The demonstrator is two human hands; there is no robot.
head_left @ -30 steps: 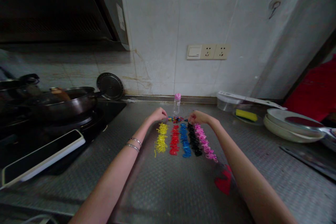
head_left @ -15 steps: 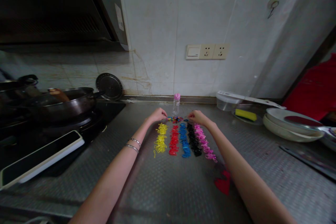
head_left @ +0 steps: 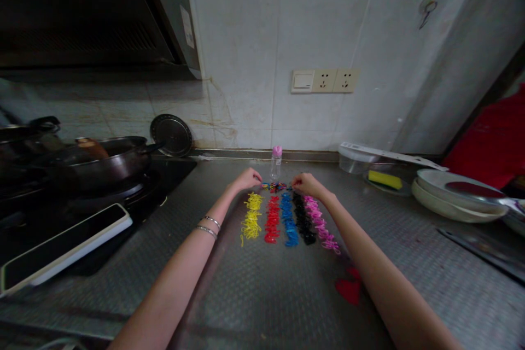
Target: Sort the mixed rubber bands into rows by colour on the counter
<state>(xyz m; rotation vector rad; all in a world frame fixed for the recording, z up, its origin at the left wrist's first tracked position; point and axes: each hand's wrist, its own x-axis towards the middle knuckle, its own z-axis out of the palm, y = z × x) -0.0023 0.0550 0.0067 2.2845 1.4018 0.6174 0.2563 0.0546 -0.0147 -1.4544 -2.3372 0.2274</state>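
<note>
Small elastic bands lie sorted in rows on the steel counter (head_left: 262, 295): yellow (head_left: 251, 217), red (head_left: 272, 220), blue (head_left: 288, 220), black (head_left: 304, 220) and pink (head_left: 319, 223). A small mixed pile (head_left: 276, 187) sits at the far end of the rows. My left hand (head_left: 246, 179) pinches at the pile's left side, fingers closed. My right hand (head_left: 305, 184) is closed in a pinch at the pile's right side, above the black row. What each pinch holds is too small to make out. A clear little bottle with a pink cap (head_left: 276, 162) stands just behind the pile.
A stove with a dark wok (head_left: 96, 159) and a round lid (head_left: 171, 134) is at the left, a white-edged panel (head_left: 61, 247) in front. Stacked plates (head_left: 455, 191), a yellow sponge (head_left: 384, 179) and a clear container (head_left: 356, 157) stand at the right. A red heart shape (head_left: 349, 287) lies by my right forearm.
My right hand has shifted slightly left toward the mixed pile. My left hand stays in place.
</note>
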